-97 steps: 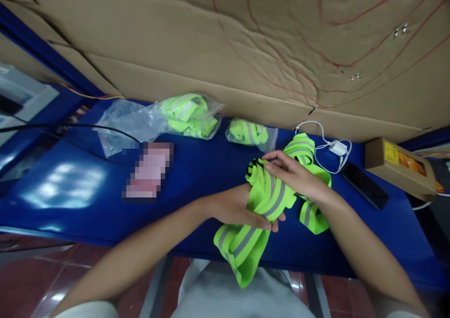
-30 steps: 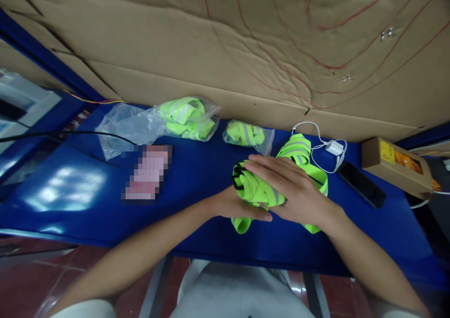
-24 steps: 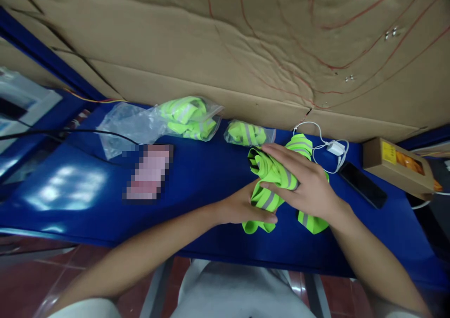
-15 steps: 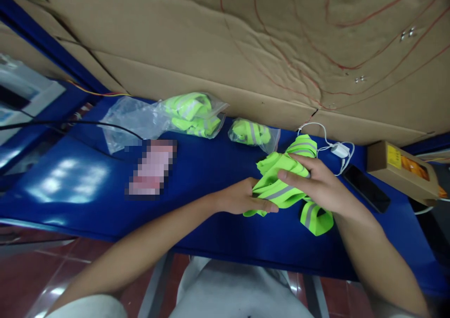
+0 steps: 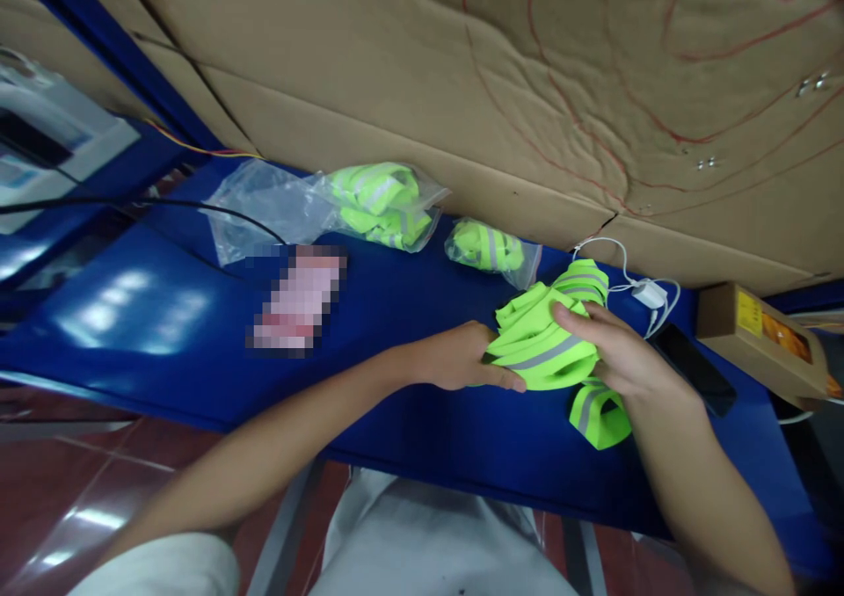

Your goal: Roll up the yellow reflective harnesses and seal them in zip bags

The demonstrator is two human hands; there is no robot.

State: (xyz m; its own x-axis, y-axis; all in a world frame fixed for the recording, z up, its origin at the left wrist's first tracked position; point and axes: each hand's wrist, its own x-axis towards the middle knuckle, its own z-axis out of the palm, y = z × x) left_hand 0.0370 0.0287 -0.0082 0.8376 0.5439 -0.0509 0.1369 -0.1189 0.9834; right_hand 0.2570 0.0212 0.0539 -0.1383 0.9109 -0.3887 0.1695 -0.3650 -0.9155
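Observation:
A bundle of neon green fabric with grey stripes (image 5: 544, 341) is held between both hands above the blue table. My left hand (image 5: 465, 359) grips its left edge, with the thumb along the lower side. My right hand (image 5: 610, 341) is wrapped round its right side, the thumb on top. Beneath my right hand a loose green loop (image 5: 600, 416) rests on the table. More striped green fabric (image 5: 584, 279) shows just behind the bundle. A clear bag with green fabric (image 5: 488, 249) lies behind, and larger bagged green pieces (image 5: 386, 205) lie to its left.
An empty clear bag (image 5: 264, 209) and a blurred pink item (image 5: 300, 301) lie at left on the blue table (image 5: 409, 429). At right are a white charger (image 5: 650, 294), a black phone (image 5: 695, 372) and a cardboard box (image 5: 758, 341). A cardboard panel (image 5: 369, 77) stands behind.
The view has shifted slightly. The bundle in my hands looks more gathered, and my right thumb has moved higher on it. Both hands keep their hold.

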